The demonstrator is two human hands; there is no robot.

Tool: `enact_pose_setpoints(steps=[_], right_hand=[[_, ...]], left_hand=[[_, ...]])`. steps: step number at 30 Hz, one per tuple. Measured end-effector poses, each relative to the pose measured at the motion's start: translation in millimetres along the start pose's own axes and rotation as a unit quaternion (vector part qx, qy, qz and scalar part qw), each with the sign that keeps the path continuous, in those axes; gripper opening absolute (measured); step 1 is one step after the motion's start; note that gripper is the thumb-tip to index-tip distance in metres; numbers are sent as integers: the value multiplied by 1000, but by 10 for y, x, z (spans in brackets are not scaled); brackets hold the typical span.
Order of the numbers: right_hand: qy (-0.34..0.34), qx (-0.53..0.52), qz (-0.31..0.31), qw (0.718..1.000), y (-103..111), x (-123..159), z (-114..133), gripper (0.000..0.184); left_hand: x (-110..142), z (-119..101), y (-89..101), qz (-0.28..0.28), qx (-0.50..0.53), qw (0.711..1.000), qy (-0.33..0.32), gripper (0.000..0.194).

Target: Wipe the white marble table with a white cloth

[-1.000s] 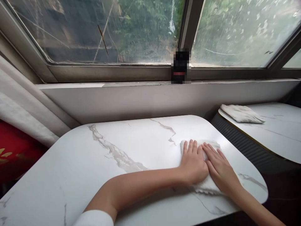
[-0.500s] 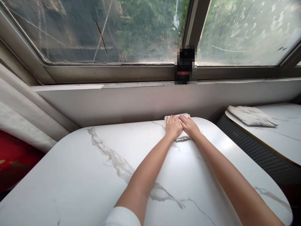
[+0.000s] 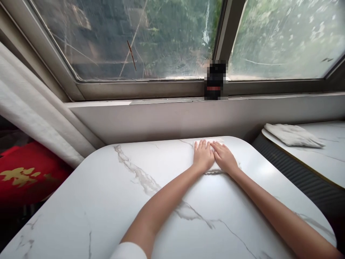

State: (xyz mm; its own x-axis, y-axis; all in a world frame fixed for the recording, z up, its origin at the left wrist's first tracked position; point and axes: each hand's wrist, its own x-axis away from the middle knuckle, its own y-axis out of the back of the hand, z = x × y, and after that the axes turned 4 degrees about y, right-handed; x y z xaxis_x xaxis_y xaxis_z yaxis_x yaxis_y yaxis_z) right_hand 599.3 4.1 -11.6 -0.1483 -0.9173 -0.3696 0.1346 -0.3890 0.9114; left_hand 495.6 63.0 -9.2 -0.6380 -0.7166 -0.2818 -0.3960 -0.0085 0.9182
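Note:
A folded white cloth (image 3: 215, 169) lies flat on the white marble-patterned table (image 3: 107, 201) near its far edge. My left hand (image 3: 203, 157) rests flat on the cloth's left part, palm down and fingers stretched forward. Beside it, touching at the thumb side, my right hand (image 3: 225, 157) presses down on the right part with its fingers also extended. Most of the cloth is hidden under both hands; its near edge and a strip by the fingertips show.
A second white cloth (image 3: 293, 135) lies on another marble-patterned table (image 3: 334, 154) at the right. Behind stand a low wall, a window (image 3: 134, 43) and a pixelated dark object (image 3: 214, 81) on the sill. A pale curtain (image 3: 35, 104) and red fabric (image 3: 32, 172) are at the left.
Both hands and the cloth have come slightly back from the table's far edge toward me. The view has turned a little left, showing more of the red fabric.

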Motion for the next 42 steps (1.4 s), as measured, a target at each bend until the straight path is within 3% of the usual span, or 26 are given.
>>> enact_pose_setpoints(steps=[5,11,15,18,21,23,29,34,38,42], right_hand=[[-13,-31,-10,999,136,714,416,49],[47,-204,16,978,303,1508,911,55],[60,-301,84,948,418,1725,1183,61],[73,-327,130,933,441,1700,1299,58],[68,-304,157,937,362,1478,1304,57],[66,-259,160,950,259,1206,1272,58],[132,-66,104,984,-136,100,1279,55],[124,-32,65,990,-465,-639,1337,53],[120,-28,41,992,-626,-954,1332,50],[123,-25,21,992,-667,-1033,1317,46]], left_hand=[[756,-30,259,29,4,998,-61,49],[1714,73,675,61,0,990,-126,51],[2079,229,872,87,4,986,-140,54],[2191,356,935,98,5,987,-124,59],[2109,492,932,108,2,991,-82,61],[1925,602,895,112,-4,993,-42,60],[986,1083,719,74,-20,995,65,55],[313,1524,632,26,-40,995,85,49],[37,1728,599,7,-46,995,87,45],[-34,1777,574,-9,-49,995,88,43]])
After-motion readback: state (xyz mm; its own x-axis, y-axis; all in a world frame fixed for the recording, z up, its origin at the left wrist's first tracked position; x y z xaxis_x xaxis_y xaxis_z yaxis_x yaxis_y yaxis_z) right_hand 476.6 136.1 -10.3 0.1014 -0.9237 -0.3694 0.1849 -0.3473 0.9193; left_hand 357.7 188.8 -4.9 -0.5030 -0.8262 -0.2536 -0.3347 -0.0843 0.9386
